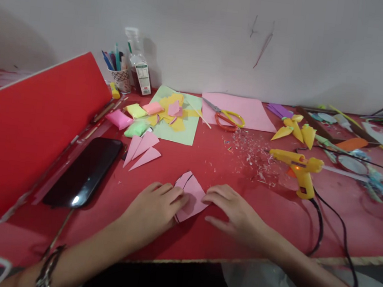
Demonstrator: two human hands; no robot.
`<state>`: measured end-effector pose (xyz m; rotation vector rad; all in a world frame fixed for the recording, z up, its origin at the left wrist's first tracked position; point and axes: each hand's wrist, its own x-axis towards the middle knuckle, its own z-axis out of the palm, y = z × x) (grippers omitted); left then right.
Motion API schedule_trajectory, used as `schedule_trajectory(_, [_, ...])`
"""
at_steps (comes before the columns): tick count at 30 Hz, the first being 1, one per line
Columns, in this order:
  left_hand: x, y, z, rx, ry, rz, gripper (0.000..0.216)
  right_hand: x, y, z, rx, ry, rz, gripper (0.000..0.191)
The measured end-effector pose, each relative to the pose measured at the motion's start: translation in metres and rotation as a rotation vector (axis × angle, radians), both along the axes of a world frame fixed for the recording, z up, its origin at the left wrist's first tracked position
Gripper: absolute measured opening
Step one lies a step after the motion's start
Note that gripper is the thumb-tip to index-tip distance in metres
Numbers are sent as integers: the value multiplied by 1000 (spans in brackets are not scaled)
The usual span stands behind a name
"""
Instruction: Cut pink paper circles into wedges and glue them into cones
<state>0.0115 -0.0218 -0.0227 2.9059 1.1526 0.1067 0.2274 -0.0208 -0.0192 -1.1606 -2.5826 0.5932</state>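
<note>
A pink paper piece (193,197) with dark drawn lines along its left side lies on the red table in front of me. My left hand (157,204) is closed on its left edge, the thumb lying over the paper; part of that edge is hidden under the fingers. At the right corner, the fingertips of my right hand (230,211) touch the paper, while its thumb stays apart, lower on the table. Pink paper cones (143,150) rest up and left of the paper. Scissors (226,117) with red and yellow handles lie farther back.
A yellow glue gun (300,166) with a trailing black cord lies at right, near scattered scraps (255,155) and yellow paper cones (295,129). A black phone (86,171) and a red board (31,131) occupy the left. A bottle (139,67) and pen cup (120,79) stand behind.
</note>
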Motion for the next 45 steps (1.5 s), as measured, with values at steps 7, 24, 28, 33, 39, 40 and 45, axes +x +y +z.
schedule_trajectory(7, [-1,1,-1,-155,-204,118,22,-7,3,-9,42,116,-82,6])
schedule_trajectory(24, [1,3,-3,-387,-328,397,21,-9,1,-13,152,174,-138,16])
schedule_trajectory(28, [2,5,-2,-302,-231,405,32,-7,2,-13,153,196,-141,16])
schedule_trajectory(33, [0,6,-7,-266,-256,395,38,-7,3,-11,98,215,-155,13])
schedule_trajectory(39, [0,8,-6,-302,-247,408,36,-11,4,-11,91,170,-190,14])
schedule_trajectory(40, [1,8,-6,-308,-241,416,36,-11,3,-12,93,162,-195,14])
schedule_trajectory(45, [3,9,-3,-337,-247,436,32,-12,3,-12,86,145,-221,15])
